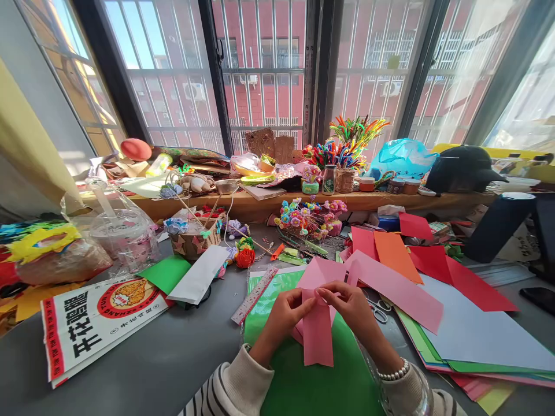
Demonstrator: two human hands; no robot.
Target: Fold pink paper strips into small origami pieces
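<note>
A folded strip of pink paper (pixel 318 341) hangs between my two hands, over a green plastic-covered sheet (pixel 321 387). My left hand (pixel 291 309) pinches its upper left edge with thumb and fingers. At the upper right, my right hand (pixel 347 303) grips the same paper, its fingertips meeting those of the left. More pink paper (pixel 323 268) lies just behind the hands, partly hidden by them. Scissors (pixel 380 313) rest to the right of my right wrist. A clear ruler (pixel 255 296) lies on the green sheet's left edge.
A printed paper bag (pixel 104 323) and a white folded paper (pixel 200 274) lie on the left. Right of me are a long pink sheet (pixel 403 283), orange paper (pixel 396 254), red paper (pixel 481 283) and a white sheet (pixel 485 329). Craft flowers (pixel 310 218) stand behind, below the window ledge.
</note>
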